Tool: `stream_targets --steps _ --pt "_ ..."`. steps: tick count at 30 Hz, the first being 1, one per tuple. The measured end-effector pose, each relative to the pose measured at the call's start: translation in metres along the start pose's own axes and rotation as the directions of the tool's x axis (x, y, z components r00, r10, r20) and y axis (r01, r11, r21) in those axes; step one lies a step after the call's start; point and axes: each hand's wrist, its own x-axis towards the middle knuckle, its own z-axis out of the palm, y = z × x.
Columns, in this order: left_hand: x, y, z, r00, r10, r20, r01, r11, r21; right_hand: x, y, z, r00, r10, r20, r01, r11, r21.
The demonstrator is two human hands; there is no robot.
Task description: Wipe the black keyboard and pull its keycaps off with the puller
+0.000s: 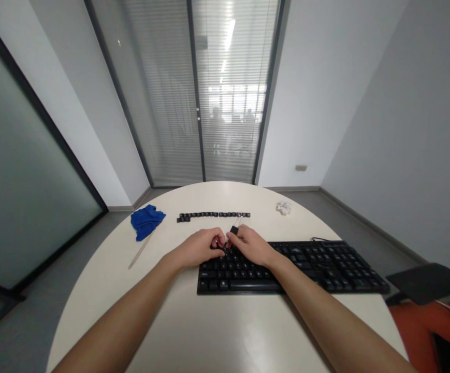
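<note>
A black keyboard lies on the round pale table. Over its upper left part, my right hand grips a small tool with a black body and thin wire prongs pointing up and away. My left hand is beside it, thumb and fingers pinched near the tool's lower end; what they hold, if anything, is too small to tell. Beyond both hands, a row of loose black keycaps runs across the table, with a few more in a short second row at its left end.
A crumpled blue cloth lies at the left, with a thin pale stick beside it. A white crumpled wad is at the back right. An orange and black chair stands past the table's right edge.
</note>
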Motion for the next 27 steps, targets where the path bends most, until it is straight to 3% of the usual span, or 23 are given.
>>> stream_targets --steps 4,13,27 --pt "-0.001 0.003 -0.002 1.000 0.023 0.012 -0.023 0.999 0.022 0.000 0.004 0.002 1.000 0.007 -0.013 -0.007 1.000 0.003" --pt "-0.004 0.026 -0.004 0.998 0.047 -0.048 -0.024 0.922 0.388 0.002 0.008 0.005 0.998 0.027 -0.060 -0.026 1.000 0.009" --pt "-0.002 0.019 -0.002 0.998 0.055 -0.030 -0.037 0.901 0.432 0.000 0.005 0.005 0.996 0.035 -0.088 -0.044 0.993 -0.108"
